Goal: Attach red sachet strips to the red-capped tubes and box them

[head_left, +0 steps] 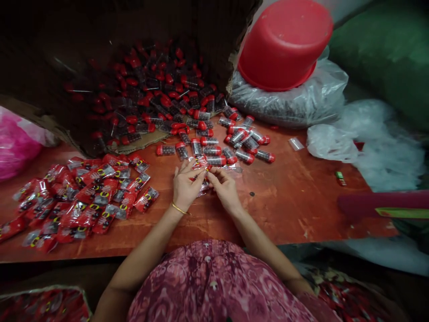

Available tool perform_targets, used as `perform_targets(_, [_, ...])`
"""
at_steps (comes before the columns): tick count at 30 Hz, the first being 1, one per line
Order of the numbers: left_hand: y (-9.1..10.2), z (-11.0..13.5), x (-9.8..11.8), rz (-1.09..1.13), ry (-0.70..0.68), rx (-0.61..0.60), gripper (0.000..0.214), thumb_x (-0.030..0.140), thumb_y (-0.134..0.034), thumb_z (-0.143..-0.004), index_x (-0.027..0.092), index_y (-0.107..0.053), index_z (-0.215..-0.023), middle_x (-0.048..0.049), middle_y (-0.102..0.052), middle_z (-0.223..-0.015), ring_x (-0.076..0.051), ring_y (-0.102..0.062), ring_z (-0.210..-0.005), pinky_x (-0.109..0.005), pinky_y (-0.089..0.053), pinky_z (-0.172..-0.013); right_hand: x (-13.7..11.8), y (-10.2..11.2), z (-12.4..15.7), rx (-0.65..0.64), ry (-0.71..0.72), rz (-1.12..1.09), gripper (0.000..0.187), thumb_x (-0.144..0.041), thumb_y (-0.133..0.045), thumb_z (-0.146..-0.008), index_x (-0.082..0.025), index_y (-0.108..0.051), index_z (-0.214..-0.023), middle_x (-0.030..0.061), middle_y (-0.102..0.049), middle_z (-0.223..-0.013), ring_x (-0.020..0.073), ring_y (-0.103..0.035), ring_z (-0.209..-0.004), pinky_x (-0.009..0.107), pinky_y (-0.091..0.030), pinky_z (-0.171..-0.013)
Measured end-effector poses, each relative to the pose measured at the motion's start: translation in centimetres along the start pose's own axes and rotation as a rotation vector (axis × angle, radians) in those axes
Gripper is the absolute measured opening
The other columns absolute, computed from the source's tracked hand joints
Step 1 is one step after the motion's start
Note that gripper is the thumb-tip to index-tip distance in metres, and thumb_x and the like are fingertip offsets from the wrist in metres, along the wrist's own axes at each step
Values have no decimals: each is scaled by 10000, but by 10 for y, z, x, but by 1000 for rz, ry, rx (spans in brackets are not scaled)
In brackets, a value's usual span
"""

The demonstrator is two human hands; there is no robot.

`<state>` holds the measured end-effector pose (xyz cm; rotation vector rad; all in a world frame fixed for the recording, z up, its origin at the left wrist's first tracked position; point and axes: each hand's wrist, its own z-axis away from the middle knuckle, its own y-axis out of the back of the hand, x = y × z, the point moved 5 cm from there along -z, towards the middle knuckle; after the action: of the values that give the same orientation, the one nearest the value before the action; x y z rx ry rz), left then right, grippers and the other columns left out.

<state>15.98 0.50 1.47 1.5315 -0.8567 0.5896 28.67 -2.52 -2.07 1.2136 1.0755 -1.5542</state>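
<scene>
My left hand (189,185), with a gold bangle at the wrist, is closed on a small clear plastic packet with red print (200,161). Thumb and fingertips of my right hand (225,188) pinch together at that packet's edge; the fingers partly cover it. Just beyond both hands lie clear tubes with red caps and dark contents, one nearest tube (216,161) close to my fingertips. To the left spreads a pile of filled red packets (90,197). More loose tubes (244,138) lie right of centre.
A large cardboard box (214,49) lies open towards me, heaped with red-capped tubes (161,94). A red tub (284,44) sits upside down on a filled plastic bag (288,103). Crumpled clear bags (378,138) lie right, a pink bag (13,143) left. The table's front edge runs near my body.
</scene>
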Motion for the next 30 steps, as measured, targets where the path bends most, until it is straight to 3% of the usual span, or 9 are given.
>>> perform_targets(2, [1, 2, -1, 64, 3, 19, 177, 268, -605, -785, 277, -723, -916, -67, -609, -1227, -266, -477, -1237, -557, -255, -1063, -1, -3, -1, 35, -5, -46, 337, -459, -675, -667, -200, -558, -849, -42, -572, -682, 84, -503, -529, 201, -435, -444])
perform_targets(6, [2, 3, -6, 173, 2, 48, 181, 271, -613, -774, 233, -732, -905, -100, -623, -1201, -251, -520, -1196, -475, -349, -1037, -10, -1, 1, 116, 141, -17, 236, -370, -686, -674, -188, -540, -708, -44, -551, -670, 81, -503, -587, 222, -454, -578])
perform_targets(11, [0, 3, -7, 201, 12, 73, 194, 283, -615, -770, 212, -735, -905, -120, -625, -1195, -260, -542, -1169, -465, -367, -1031, -20, 4, 6, 220, 290, 90, 192, -300, -690, -678, -190, -579, -789, -31, -579, -711, 91, -513, -604, 234, -438, -591])
perform_targets(16, [-1, 6, -3, 200, -35, 96, 199, 292, -594, -790, 213, -734, -907, -117, -634, -1181, -246, -547, -1162, -450, -373, -1029, -18, 4, 5, 226, 291, 97, 200, -297, -693, -668, -189, -558, -768, -28, -576, -710, 97, -525, -615, 238, -445, -592])
perform_targets(21, [-1, 10, -5, 205, -35, 134, 192, 291, -586, -800, 227, -731, -908, -99, -630, -1198, -229, -540, -1169, -435, -395, -1011, -19, 5, 6, 261, 304, 61, 274, -295, -694, -669, -205, -538, -875, -26, -580, -769, 94, -531, -618, 235, -454, -573])
perform_targets(25, [1, 12, -2, 190, -30, 140, 195, 294, -577, -808, 223, -730, -906, -102, -623, -1208, -228, -553, -1150, -444, -385, -1013, -20, 0, 9, 185, 309, 142, 167, -310, -665, -704, -194, -585, -793, -10, -596, -735, 118, -551, -656, 268, -478, -634])
perform_targets(30, [4, 14, 4, 100, -31, 124, 181, 291, -587, -802, 248, -727, -908, -87, -612, -1226, -246, -521, -1188, -476, -362, -1021, -27, 5, 13, 246, 404, 291, 185, -305, -644, -748, -210, -624, -905, 34, -620, -883, 144, -564, -760, 298, -484, -715])
